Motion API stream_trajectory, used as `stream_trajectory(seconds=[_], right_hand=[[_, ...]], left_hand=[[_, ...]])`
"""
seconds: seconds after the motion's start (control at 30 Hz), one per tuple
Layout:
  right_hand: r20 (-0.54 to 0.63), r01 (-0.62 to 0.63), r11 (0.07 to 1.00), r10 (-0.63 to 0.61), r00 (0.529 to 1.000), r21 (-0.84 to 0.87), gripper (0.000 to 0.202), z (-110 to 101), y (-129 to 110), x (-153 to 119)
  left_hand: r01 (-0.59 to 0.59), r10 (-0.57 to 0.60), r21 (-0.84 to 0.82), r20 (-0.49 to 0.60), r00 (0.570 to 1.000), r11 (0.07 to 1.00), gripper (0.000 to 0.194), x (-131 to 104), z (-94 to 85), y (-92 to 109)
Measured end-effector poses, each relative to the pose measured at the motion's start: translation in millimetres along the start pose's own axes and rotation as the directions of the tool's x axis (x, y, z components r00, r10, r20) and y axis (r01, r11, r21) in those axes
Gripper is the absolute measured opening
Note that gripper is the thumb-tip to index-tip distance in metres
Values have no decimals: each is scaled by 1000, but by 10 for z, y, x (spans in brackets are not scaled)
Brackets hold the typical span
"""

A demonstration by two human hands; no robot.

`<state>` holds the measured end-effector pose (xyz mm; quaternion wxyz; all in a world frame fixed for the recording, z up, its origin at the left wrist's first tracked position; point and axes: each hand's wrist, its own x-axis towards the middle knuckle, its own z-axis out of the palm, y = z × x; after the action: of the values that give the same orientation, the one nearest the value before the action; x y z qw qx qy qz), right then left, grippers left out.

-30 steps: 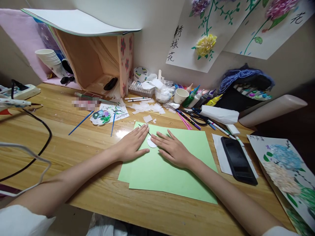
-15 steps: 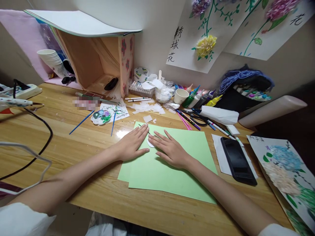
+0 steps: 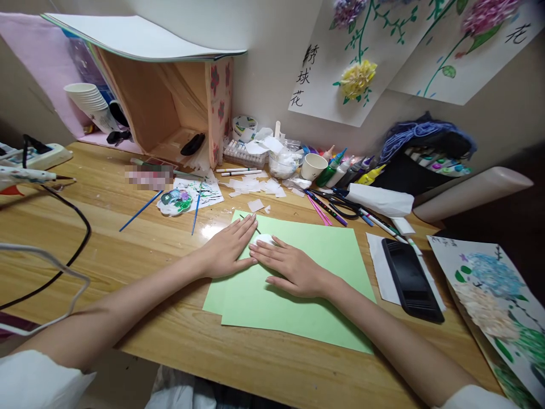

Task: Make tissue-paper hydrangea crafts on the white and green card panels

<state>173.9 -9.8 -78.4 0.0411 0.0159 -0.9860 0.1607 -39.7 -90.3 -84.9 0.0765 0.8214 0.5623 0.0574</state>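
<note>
Two overlapping light green paper sheets (image 3: 298, 318) lie on the wooden desk. My left hand (image 3: 227, 247) rests flat on their upper left part, fingers stretched out. My right hand (image 3: 293, 264) lies palm down on the green paper, fingers extended and pressing over a small white paper piece (image 3: 264, 238), which shows only above the fingers. A thin dark line or stem (image 3: 258, 230) runs from under my left fingertips toward the white piece; most of it is hidden. The fingertips of my right hand come close to my left thumb.
White paper scraps (image 3: 255, 205), a paint-smeared palette (image 3: 175, 203) and blue brushes (image 3: 140, 211) lie behind. Scissors (image 3: 347, 209), pens and a paper cup (image 3: 314, 166) stand back right. A black phone (image 3: 413, 278) lies at right; a glue gun (image 3: 29, 177) and cables at left.
My right hand has slid slightly down and left across the white paper piece, its fingers drawing closer together. More of the white piece shows above them. My left hand has stayed still.
</note>
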Motion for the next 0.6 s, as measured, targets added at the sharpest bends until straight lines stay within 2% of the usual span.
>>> stream_trajectory(seconds=[0.13,0.33,0.47,0.6], right_hand=[[-56,-25,1000,24,998,-13,57,25,4,-25],[-103,-36,999,32,994,-40,49,33,12,-75],[-200,-91,993,74,977,-79,45,34,14,-90],[-243,-65,992,36,969,-110,39,39,36,-99]], left_hand=[[-18,18,-5,7,1000,1000,83,-6,-10,-7],[-12,12,-11,24,1000,1000,86,2,-19,-3],[-17,17,-12,19,1000,1000,86,2,-7,-4],[-17,17,-20,12,1000,1000,86,-2,-7,-5]])
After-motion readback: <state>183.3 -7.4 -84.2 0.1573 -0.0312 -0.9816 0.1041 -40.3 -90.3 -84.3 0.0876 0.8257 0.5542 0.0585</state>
